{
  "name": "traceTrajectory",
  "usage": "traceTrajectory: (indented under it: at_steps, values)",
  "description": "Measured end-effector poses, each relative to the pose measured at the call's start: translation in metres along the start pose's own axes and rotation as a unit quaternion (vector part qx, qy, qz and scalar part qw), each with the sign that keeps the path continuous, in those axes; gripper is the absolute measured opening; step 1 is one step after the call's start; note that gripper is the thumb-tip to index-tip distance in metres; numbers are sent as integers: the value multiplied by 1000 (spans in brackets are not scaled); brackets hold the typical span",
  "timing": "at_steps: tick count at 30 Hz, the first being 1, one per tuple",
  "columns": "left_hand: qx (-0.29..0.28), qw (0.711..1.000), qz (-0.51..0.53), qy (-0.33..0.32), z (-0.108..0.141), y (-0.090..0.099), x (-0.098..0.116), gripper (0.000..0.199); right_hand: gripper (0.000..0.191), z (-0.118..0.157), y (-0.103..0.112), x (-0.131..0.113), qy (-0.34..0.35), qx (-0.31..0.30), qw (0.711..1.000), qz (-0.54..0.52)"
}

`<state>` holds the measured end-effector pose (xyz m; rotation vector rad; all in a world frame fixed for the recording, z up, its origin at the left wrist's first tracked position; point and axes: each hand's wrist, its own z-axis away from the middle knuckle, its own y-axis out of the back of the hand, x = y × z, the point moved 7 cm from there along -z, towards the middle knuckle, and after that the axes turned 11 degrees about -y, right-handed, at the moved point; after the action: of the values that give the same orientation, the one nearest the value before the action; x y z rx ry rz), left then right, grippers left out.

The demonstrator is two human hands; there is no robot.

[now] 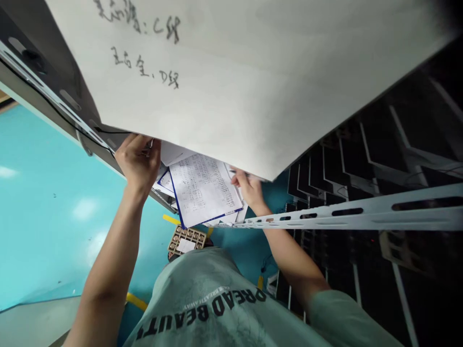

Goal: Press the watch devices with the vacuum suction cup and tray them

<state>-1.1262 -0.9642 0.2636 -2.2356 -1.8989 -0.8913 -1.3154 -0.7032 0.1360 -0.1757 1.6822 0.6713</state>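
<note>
Over turquoise flooring (47, 202), a handwritten sheet (253, 96) partly hides both hands (138, 161) (252, 190), grip unclear.

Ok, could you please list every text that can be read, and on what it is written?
"C": handwritten, large white sheet.
"D": handwritten below it; neighbouring Chinese characters unclear.
"PREAD BEAUT": green shirt, partly cut off; smaller line blurred.
Too small to read: blue-edged printed page.

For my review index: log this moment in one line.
left hand: at lower edge of handwritten sheet | right hand: beside printed sheet | grips: unclear
</note>
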Motion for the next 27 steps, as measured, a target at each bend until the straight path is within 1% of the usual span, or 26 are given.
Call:
traceTrajectory:
  at_steps: [3, 4, 6, 8, 12, 16, 19, 22, 25, 27]
  values:
    - [28, 998, -53, -33, -3, 4, 5, 38, 45, -19, -44, 1, -39, -108, 992, -45]
    - [28, 997, -61, -36, -4, 4, 4, 38, 41, -23, -56, 3, -45, -130, 989, -50]
    - [27, 997, -68, -33, -5, 4, 3, 38, 34, -26, -69, 8, -38, -149, 987, -45]
    - [24, 997, -65, -31, -5, 4, 1, 36, 32, -26, -73, 13, -23, -135, 990, -13]
    - [32, 997, -62, -46, -5, 5, 2, 32, 32, -26, -69, 18, -11, -98, 994, 41]
    - [25, 997, -62, -33, -5, 4, -3, 35, 28, -25, -70, 18, -10, -91, 995, 47]
    - [33, 996, -70, -47, -6, 6, -3, 37, 27, -23, -72, 18, -3, -90, 994, 60]
    - [45, 995, -68, -65, -6, 7, -1, 34, 28, -22, -72, 20, 5, -87, 993, 78]
    - [47, 996, -52, -58, -5, 8, -1, 31, 27, -23, -73, 20, 8, -86, 992, 91]
    - [39, 997, -48, -53, -4, 7, 0, 34, 27, -24, -74, 21, 10, -87, 992, 94]
